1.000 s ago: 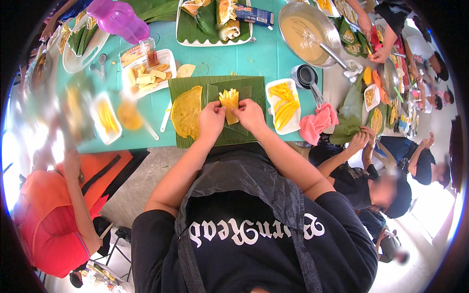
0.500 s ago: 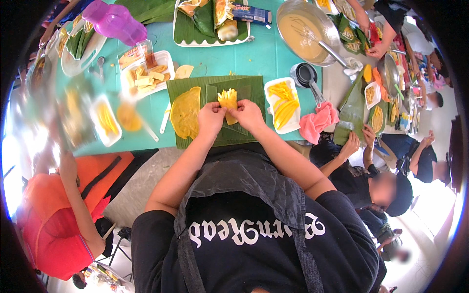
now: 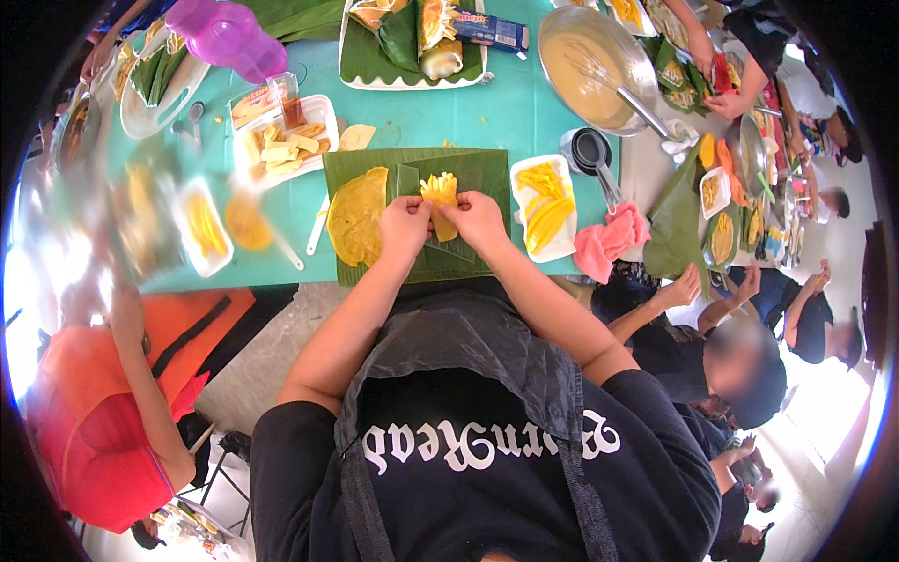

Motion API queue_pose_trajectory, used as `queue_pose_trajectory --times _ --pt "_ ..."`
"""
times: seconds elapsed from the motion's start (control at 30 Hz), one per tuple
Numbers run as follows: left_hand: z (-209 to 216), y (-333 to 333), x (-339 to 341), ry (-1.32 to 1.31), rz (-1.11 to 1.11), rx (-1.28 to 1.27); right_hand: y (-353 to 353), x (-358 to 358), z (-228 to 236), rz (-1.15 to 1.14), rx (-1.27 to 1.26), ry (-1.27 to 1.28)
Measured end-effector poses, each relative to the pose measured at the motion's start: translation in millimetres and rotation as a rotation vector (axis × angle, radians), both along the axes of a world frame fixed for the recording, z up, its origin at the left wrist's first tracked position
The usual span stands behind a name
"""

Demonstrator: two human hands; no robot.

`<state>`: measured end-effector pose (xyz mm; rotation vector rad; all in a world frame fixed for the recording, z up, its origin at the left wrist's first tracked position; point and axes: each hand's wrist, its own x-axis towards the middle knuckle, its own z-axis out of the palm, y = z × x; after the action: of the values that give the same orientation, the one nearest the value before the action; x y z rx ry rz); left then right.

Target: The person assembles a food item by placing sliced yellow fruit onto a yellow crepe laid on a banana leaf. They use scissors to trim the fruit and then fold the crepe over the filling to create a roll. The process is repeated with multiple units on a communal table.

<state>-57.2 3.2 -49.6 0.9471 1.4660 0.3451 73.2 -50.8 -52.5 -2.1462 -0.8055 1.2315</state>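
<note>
A yellow crepe rolled into a cone [image 3: 442,195], with pale and yellow strips sticking out of its top, is pinched between my two hands. My left hand [image 3: 405,227] grips its left side, and my right hand [image 3: 475,222] closes on its right side. Under them lies a dark green banana leaf [image 3: 488,178], with a folded piece of leaf on top. Beside my left hand a flat yellow crepe [image 3: 359,225] rests on the leaf. To the right, a white foam tray holds yellow mango strips [image 3: 546,211].
Beyond my left hand stands a tray of pale cut pieces [image 3: 286,150]. A steel bowl of batter [image 3: 582,70] with a whisk is at the back right, near measuring cups [image 3: 590,148] and a pink cloth [image 3: 611,244]. A purple jug [image 3: 225,39] lies far left. Co-workers flank me.
My hands keep their pinch on the rolled crepe, almost unmoved. The co-worker's hands on the right have come up off their banana leaf and moved apart. The whole view has shifted slightly.
</note>
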Motion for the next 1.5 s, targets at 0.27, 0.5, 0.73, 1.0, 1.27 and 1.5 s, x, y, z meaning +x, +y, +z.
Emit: queue_pose_trajectory --times 0.27,0.5,0.73,1.0,1.27,1.5 --pt "2 -3 -3 0.208 -0.233 0.383 3 7 20 0.117 -0.049 -0.153" --pt "12 -3 -12 0.307 -0.520 0.942 -4 20 23 0.290 0.368 -0.394" --pt "11 -5 -12 0.324 -0.666 0.969 -6 27 10 0.400 0.480 -0.441" --pt "5 -10 -4 0.172 -0.269 0.557 1 17 6 0.111 0.275 -0.135" --pt "-2 6 1 0.305 -0.271 0.457 25 18 -1 0.049 0.090 -0.112" --pt "3 10 4 0.332 -0.252 0.372 32 22 -6 0.111 0.023 -0.140"
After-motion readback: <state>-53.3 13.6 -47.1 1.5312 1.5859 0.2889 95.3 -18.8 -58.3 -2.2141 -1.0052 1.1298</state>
